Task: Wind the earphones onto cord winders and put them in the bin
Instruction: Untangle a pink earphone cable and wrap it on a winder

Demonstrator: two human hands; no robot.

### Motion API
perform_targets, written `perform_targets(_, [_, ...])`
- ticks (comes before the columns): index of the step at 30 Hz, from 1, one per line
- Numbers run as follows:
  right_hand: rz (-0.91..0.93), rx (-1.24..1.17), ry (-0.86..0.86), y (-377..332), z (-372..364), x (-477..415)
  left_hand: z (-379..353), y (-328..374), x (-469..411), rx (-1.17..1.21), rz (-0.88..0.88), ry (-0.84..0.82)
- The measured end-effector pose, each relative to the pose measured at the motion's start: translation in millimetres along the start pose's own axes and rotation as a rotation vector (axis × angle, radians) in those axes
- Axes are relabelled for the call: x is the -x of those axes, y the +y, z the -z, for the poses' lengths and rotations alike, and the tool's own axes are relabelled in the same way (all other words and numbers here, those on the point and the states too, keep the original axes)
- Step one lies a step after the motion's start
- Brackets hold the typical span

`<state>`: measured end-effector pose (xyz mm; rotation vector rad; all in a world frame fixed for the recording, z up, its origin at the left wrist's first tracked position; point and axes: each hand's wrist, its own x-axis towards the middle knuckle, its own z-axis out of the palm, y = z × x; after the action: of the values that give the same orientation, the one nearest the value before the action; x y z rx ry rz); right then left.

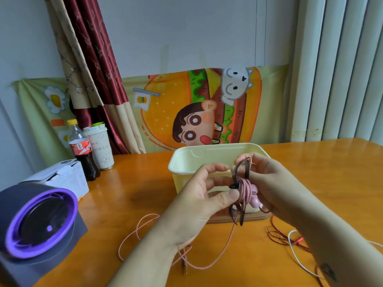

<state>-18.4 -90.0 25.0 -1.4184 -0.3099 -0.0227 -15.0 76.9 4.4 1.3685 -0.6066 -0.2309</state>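
Orange-brown wooden counter (pixel 310 183) below a grey wall hung with a cartoon burger cloth (pixel 207 108) and a maroon-and-cream curtain (pixel 93 79): a person's two hands work just in front of a pale yellow rectangular plastic bin (pixel 180 183), raised above the counter. The left hand (pixel 199 195) pinches a coil of pink earphones (pixel 244 190), its thumb pressed on the turns and its fingers curled above. The right hand (pixel 269 183) grips the same bundle from the other side. The coil sits around a dark brown strap-like cord winder (pixel 241 219), whose loop stands above the turns and whose ends hang below. A pink earbud (pixel 256 200) shows at the coil's lower right. The unwound pink cord drops to the counter and lies in loose loops toward the near edge. Beside the right forearm lie a thin red earphone cord (pixel 275 235) and a white cord (pixel 291 245), close together. At far left stand a yellow-capped cola bottle (pixel 81 150), a white paper cup (pixel 101 146), a white carton (pixel 62 177) and a dark round device with a purple ring (pixel 37 220).
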Motion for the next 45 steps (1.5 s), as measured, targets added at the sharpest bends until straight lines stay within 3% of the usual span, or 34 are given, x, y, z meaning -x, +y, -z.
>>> perform_targets(3, [0.077,0.154,0.096,4.2,0.5,-2.2,-0.1,1.0,-0.7,-0.067,-0.02,0.022])
perform_targets(6, [0.083,0.163,0.132,3.7,2.5,-3.5,-1.0,2.7,0.9,-0.203,-0.022,0.002])
perform_targets(13, [0.062,0.105,0.101,-1.1,3.6,-1.2,-9.8,7.5,2.7,-0.602,-0.162,0.143])
perform_targets(21, [0.018,0.075,0.065,1.1,3.2,-2.5,-11.9,8.9,4.4,-0.84,-0.245,0.239])
perform_targets(30, [-0.315,-0.003,-0.214,9.8,12.8,-1.5,12.1,24.4,2.4,-0.054,-0.196,0.262])
perform_targets(33, [-0.34,0.086,-0.19,18.6,19.7,-3.9,26.1,26.2,-1.7,0.293,-0.169,0.405])
perform_targets(36, [-0.282,0.193,-0.059,21.2,28.2,-6.5,40.6,29.6,-2.0,0.418,-0.209,0.546])
perform_targets(42, [-0.225,0.945,0.135,23.7,58.3,-11.3,50.1,28.7,-1.9,0.455,-0.303,0.755])
perform_targets(45, [-0.295,1.314,0.33,30.7,77.8,-12.8,56.5,31.2,-0.4,0.488,-0.362,0.828])
